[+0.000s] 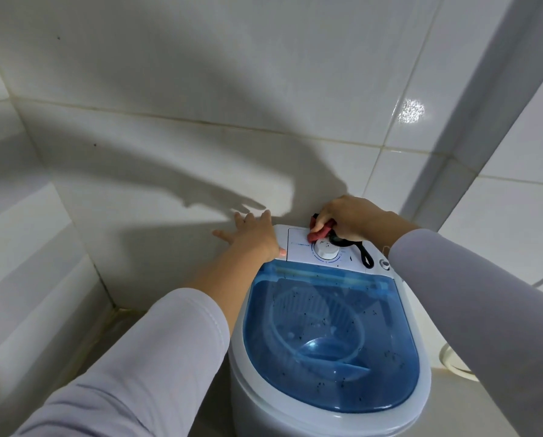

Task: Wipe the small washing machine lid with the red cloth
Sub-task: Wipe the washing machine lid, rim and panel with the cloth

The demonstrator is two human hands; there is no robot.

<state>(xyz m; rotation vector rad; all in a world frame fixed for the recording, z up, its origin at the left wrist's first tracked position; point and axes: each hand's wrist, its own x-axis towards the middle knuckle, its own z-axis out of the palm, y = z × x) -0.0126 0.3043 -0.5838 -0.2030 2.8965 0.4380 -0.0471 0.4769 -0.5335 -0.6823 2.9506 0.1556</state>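
Observation:
A small white washing machine [298, 414] stands on the floor by a tiled wall. Its translucent blue lid [330, 335] is closed and speckled with dark spots; a white tub shows through it. Behind the lid lies a white control panel [301, 247] with a round white dial [326, 248]. My right hand [349, 217] grips the bunched red cloth [320, 232] at the panel's back edge, just above the dial. My left hand [252, 236] rests flat with fingers spread on the machine's back left corner, thumb on the panel.
A black cord [365, 254] loops across the right side of the panel. White tiled walls [200, 121] close in behind and to the left. A grey pipe or frame [472, 127] runs up on the right, and a white hose [449, 361] lies on the floor.

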